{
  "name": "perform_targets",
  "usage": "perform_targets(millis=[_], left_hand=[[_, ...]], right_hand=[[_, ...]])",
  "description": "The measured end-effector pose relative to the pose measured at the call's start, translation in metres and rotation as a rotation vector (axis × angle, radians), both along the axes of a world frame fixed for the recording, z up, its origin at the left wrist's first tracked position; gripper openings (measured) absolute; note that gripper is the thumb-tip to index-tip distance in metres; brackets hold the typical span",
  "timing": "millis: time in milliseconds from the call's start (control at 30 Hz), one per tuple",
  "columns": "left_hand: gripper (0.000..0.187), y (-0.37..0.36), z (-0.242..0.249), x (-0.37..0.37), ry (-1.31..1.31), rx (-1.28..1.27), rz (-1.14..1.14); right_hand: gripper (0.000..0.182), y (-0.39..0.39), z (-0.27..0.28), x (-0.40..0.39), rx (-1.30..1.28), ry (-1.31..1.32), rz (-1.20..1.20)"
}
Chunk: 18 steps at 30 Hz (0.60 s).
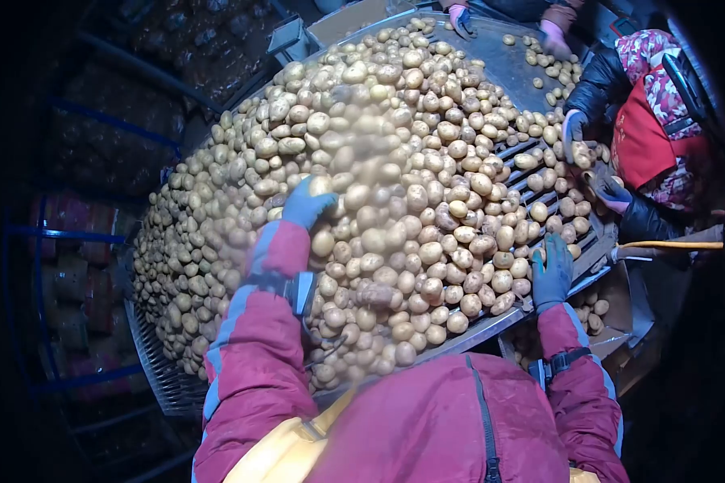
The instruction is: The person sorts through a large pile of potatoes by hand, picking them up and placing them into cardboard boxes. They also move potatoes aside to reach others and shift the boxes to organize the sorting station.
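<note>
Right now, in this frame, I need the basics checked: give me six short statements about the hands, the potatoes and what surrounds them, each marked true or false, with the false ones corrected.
1. The left hand and right hand are both at the heap of potatoes. True.
2. Both hands are bare. False: they wear blue gloves.
3. A person wearing red is at the picture's right. True.
4. The dark slats show closest to the left hand. False: the slats show nearer the right hand.
5. A wrist device is strapped over the left sleeve. True.
6. The heaped potatoes are bagged. False: they lie loose.
</note>
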<state>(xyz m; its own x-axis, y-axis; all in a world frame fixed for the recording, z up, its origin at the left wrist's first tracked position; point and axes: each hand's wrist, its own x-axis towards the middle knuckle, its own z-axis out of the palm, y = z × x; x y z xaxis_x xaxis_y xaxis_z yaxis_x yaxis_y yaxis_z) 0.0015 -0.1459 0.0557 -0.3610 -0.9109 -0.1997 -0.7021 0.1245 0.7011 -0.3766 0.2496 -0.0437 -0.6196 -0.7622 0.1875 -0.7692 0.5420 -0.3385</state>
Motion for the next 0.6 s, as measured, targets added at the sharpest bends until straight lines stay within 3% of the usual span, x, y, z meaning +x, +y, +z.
perform_targets(millis=[33,133,233,367,467,533,600], left_hand=[[0.075,0.003,-0.005,0.005,0.027,-0.044,-0.054],[0.067,0.028,0.004,-0.013,0.498,0.390,-0.073],[0.061,0.062,0.014,-0.037,0.799,0.720,-0.062],[0.063,0.111,0.027,-0.080,0.905,0.901,-0.220],[0.070,0.161,0.045,-0.122,0.805,0.943,-0.244],[0.074,0.181,0.039,-0.144,0.720,0.904,-0.318],[0.080,0.210,0.045,-0.166,0.647,0.833,-0.414]], right_hand=[[0.050,0.002,-0.003,-0.001,-0.011,0.002,0.000],[0.052,0.006,-0.009,-0.003,-0.024,0.019,-0.003],[0.049,0.007,-0.015,-0.006,-0.091,0.042,0.009],[0.046,0.007,0.003,-0.010,-0.164,-0.069,0.064],[0.045,0.020,0.015,-0.001,-0.366,-0.436,-0.073],[0.040,0.027,0.069,0.017,-0.483,-1.249,-0.110],[0.044,0.034,0.064,0.025,-0.337,-0.668,0.428]])
